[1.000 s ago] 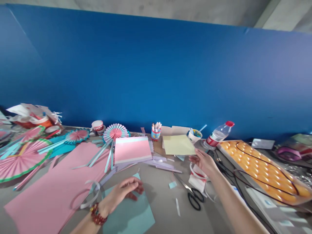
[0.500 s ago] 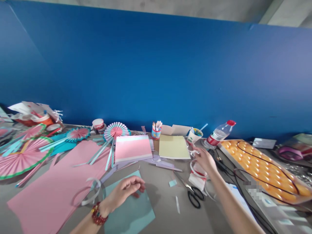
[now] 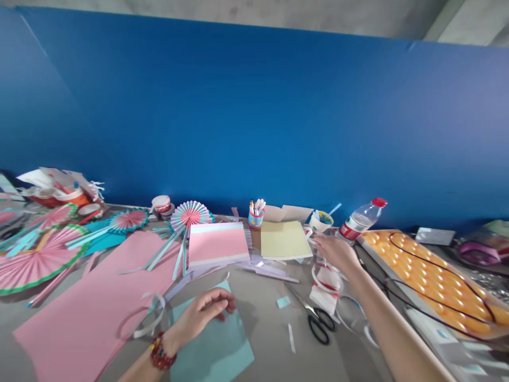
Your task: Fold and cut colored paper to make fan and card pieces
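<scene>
My left hand (image 3: 209,309) is loosely curved over a sheet of teal paper (image 3: 222,350), its thumb apart and nothing in it. A bead bracelet (image 3: 161,351) circles that wrist. My right hand (image 3: 337,251) reaches forward with fingers stretched out, just in front of the paper cup (image 3: 321,221) and beside the yellow paper stack (image 3: 284,240). A small white curved piece (image 3: 308,232) shows by its fingertips; contact is unclear. Below this hand is a white tape roll (image 3: 326,278) on a red and white packet (image 3: 324,298). Black-handled scissors (image 3: 318,318) lie nearby.
Pink sheets (image 3: 83,302) and pleated paper fans (image 3: 190,215) spread across the left. A pink paper stack (image 3: 218,243) and pen holder (image 3: 255,216) stand before the blue wall (image 3: 254,106). On the right are a water bottle (image 3: 360,222), an orange bulb-patterned tray (image 3: 429,276) and black cables.
My right hand has shifted forward and slightly right, and its fingers have straightened away from the white tape rolls. The left hand stays almost still over the teal paper.
</scene>
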### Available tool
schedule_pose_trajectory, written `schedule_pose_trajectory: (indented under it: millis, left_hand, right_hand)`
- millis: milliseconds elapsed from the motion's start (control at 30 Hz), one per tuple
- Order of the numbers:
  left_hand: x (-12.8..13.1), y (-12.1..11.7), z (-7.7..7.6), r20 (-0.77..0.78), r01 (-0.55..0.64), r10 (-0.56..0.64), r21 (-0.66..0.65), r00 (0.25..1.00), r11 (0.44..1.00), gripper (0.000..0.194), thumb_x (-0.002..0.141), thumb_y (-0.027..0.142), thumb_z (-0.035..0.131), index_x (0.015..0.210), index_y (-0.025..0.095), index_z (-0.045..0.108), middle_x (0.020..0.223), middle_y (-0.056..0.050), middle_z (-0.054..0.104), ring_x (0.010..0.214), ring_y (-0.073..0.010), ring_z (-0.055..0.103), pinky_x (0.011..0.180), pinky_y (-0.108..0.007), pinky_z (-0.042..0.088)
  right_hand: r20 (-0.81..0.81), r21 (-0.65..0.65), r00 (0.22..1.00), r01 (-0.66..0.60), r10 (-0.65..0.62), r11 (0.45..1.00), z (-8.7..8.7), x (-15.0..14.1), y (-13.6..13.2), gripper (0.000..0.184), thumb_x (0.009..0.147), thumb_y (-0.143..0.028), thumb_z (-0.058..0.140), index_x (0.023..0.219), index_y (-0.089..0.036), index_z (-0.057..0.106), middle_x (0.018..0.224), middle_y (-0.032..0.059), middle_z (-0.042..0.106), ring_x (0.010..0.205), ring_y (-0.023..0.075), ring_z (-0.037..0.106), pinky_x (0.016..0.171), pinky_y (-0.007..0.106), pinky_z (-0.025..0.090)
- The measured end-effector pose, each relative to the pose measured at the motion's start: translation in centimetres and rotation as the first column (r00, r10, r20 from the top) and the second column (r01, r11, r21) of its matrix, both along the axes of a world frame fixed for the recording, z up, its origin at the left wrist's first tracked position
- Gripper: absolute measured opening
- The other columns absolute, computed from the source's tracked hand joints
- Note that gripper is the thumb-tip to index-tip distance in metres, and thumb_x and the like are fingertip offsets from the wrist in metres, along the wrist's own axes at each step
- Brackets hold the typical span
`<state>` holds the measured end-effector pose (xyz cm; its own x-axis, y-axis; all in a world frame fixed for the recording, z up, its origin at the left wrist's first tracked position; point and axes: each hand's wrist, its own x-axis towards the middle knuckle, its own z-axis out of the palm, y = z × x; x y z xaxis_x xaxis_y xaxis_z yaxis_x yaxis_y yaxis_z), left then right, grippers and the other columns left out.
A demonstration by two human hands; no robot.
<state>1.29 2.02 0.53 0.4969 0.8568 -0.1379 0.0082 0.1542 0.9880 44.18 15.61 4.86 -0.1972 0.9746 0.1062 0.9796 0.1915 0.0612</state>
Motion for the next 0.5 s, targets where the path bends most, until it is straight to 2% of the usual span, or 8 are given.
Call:
schedule_pose_trajectory:
  millis: [167,300,400,500]
  left_hand:
    - [0.3,0.1,0.2,0.021,-0.02,0.02,-0.038,1.0,0.999,0.04,0.089,0.051,0.058,0.106,0.015,0.066,0.103,-0.013,0.07,0.098,-0.0243,0.065,0.08,-0.033,0.054]
    - [0.3,0.0,0.0,0.042,-0.018,0.019,-0.042,0.999,0.999,0.04,0.089,0.051,0.059,0.107,0.015,0.066,0.103,-0.013,0.07,0.098,-0.0242,0.065,0.08,-0.034,0.054]
    - [0.3,0.0,0.0,0.035,-0.017,0.018,-0.029,0.999,0.999,0.039,0.09,0.049,0.058,0.107,0.015,0.065,0.103,-0.013,0.07,0.099,-0.0245,0.065,0.08,-0.034,0.054]
    - [0.1,0.0,0.5,-0.004,0.006,-0.006,0.009,1.0,1.0,0.037,0.093,0.047,0.054,0.109,0.015,0.065,0.106,-0.012,0.07,0.1,-0.024,0.065,0.082,-0.034,0.053]
  right_hand:
    - [0.057,0.09,0.998,0.0,-0.005,0.996,1.8,1.7,-0.7,0.026,0.091,-0.02,0.046,0.105,-0.018,0.068,0.099,0.0114,0.073,0.087,0.0239,0.068,0.068,0.029,0.045]
    - [0.045,0.206,0.999,0.018,-0.027,0.978,2.4,1.1,-1.5,0.03,0.093,-0.023,0.042,0.106,-0.014,0.067,0.097,0.0144,0.072,0.087,0.0277,0.067,0.072,0.034,0.047]
    - [0.004,0.275,1.0,0.004,-0.006,0.961,1.6,-1.0,-1.6,0.034,0.097,-0.026,0.037,0.114,-0.014,0.064,0.112,0.0148,0.069,0.098,0.0275,0.064,0.081,0.035,0.047]
    - [-0.026,0.241,0.995,-0.085,0.094,0.967,-0.1,-3.4,-1.1,0.028,0.094,-0.023,0.044,0.112,-0.019,0.065,0.108,0.0096,0.072,0.096,0.023,0.066,0.082,0.031,0.048]
